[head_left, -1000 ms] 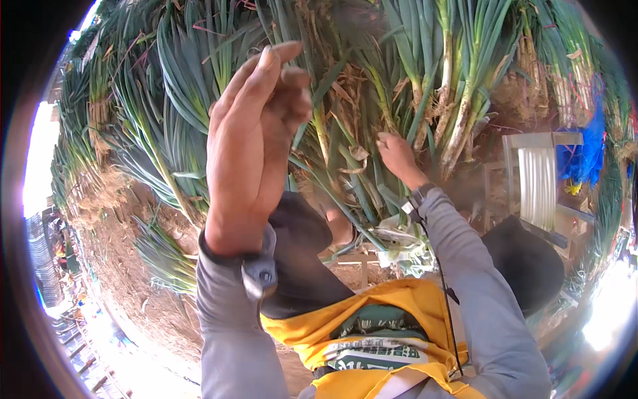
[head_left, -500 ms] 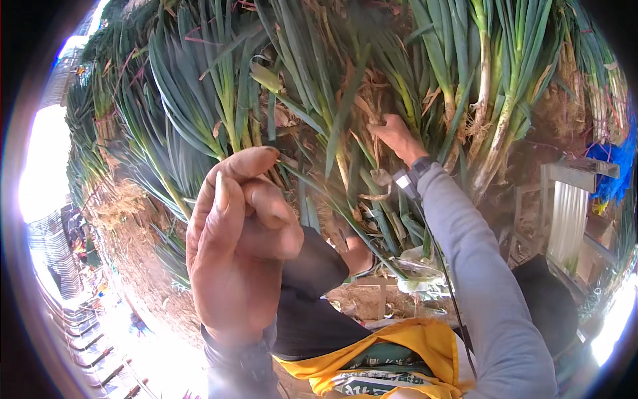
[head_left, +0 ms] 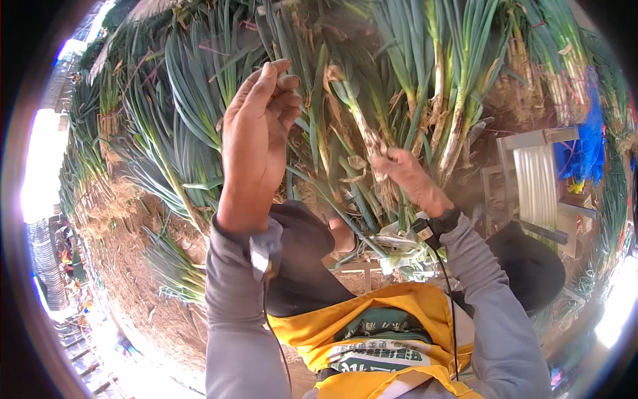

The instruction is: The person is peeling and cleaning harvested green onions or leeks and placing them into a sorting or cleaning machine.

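My right hand [head_left: 413, 178] grips a green onion [head_left: 361, 120] near its root end, with the fingers closed round the lower stalk. Dry brown leaves cling to that stalk, and pale roots hang below the fist. To the left, my left hand [head_left: 256, 136] is raised over the pile with its fingers loosely bent and apart, nothing visible in them. Beyond it lie long green onion leaves [head_left: 189, 86]. More green onions [head_left: 458, 100] with white stalks and roots toward me lie beyond my right hand.
At the right stands a low metal-framed stool [head_left: 535, 173] beside a blue plastic bag [head_left: 588, 149]. Bundled green onions [head_left: 558, 93] lie at the far right. Loose green onions [head_left: 174, 266] rest on the brown ground [head_left: 133, 292]. Pale leaf scraps [head_left: 402, 249] lie before my yellow apron [head_left: 425, 299].
My right hand has drawn back toward me, and the green onion now shows in its grip. My left hand has moved forward, with its fingers less tightly curled.
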Demonstrator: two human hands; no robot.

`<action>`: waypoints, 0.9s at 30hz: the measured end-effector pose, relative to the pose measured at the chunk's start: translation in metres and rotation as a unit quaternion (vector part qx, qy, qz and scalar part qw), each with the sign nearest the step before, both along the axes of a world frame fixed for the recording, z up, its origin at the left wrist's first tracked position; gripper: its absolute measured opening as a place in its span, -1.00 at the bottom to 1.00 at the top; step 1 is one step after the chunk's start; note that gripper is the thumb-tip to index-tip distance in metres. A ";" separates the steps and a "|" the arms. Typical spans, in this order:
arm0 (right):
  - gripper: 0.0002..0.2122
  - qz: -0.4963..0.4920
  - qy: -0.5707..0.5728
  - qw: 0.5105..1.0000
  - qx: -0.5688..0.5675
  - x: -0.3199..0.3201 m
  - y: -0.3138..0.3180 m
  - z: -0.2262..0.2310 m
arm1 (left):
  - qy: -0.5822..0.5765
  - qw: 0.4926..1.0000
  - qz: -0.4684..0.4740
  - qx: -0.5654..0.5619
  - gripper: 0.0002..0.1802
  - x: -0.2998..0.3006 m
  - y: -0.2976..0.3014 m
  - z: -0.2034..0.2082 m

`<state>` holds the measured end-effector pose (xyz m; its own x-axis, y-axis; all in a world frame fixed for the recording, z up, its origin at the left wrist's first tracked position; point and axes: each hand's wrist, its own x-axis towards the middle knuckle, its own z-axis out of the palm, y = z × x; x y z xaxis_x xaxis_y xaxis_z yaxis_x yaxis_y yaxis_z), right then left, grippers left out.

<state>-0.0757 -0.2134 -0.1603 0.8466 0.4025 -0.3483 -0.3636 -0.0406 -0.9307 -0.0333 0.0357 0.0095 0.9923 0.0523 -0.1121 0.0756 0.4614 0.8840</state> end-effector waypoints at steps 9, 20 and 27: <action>-0.75 -0.018 -0.166 0.978 -0.125 -0.074 -0.005 0.144 | 0.057 0.992 0.106 0.021 -0.72 0.043 -0.012 -0.037; -0.51 0.002 -0.470 0.752 -0.463 -0.125 -0.023 0.063 | -0.024 0.994 -0.073 -0.079 -0.64 0.044 -0.032 -0.028; -0.57 -0.061 -0.420 0.871 -0.249 -0.048 -0.002 0.107 | -0.125 0.988 -0.022 -0.093 -0.71 0.026 -0.045 0.004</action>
